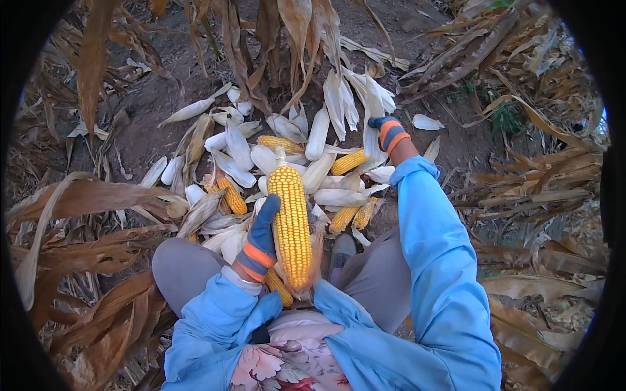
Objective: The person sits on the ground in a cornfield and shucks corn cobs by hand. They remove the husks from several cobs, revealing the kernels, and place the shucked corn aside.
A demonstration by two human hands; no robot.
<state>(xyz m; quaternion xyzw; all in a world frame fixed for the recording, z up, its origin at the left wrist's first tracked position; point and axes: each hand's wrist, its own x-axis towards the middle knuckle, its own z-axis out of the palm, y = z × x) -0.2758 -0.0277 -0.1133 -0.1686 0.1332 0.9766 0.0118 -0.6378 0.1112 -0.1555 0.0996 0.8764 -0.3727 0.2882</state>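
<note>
Your left hand (261,233), in a dark blue glove with orange bands, has its thumb and fingers clamped on a large yellow corn ear (292,225). The thumb lies along the left side of the kernels; the other fingers are mostly hidden behind the ear. The ear is held upright in the view, above your lap, with its bare pale tip pointing away from you and its wider end toward your body.

Your right hand (391,135), gloved to match, reaches out toward the far side of the ground (417,26), where its fingers touch a long pale husk (372,104). You cannot tell from this angle whether they are closed on it or just resting against it.

Between your hands and the far side of the ground lies a loose heap of pale husks (317,133), with one yellow cob (349,161) near its right edge and another cob (231,194) near its left edge. A further cob (279,289) sits close to your lap, just below your left wrist. A single small husk (427,122) lies apart, to the right of your right hand. Dry brown leaves (98,195) cover the ground's left edge, and more dry stalks (535,176) lie along its right edge.
</note>
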